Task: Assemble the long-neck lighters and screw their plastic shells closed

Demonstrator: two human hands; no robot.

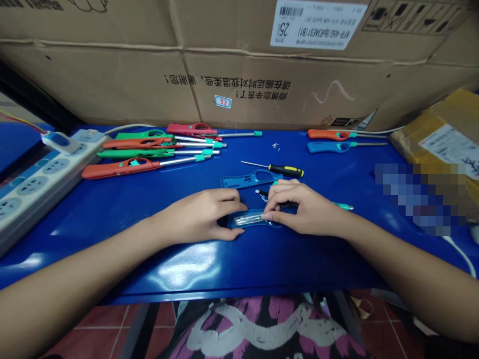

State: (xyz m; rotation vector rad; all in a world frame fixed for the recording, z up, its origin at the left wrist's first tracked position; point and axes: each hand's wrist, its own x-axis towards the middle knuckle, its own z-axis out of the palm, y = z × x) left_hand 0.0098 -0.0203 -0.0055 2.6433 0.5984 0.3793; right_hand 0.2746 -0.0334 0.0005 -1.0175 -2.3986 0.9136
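Left hand grasps left end of blue shell half, near front edge of bench. Right hand pinches right end of clear tube; tube lies along shell half. Farther toward back edge: second shell half, then screwdriver. Several lighters near back edge, left part.

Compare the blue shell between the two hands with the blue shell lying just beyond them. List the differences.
The near shell has a clear part set along it; the far shell shows none. The near shell has the left hand at its end, while the far shell lies beyond that hand. Fingers cover much of the near shell; most of the far shell shows. Both are blue.
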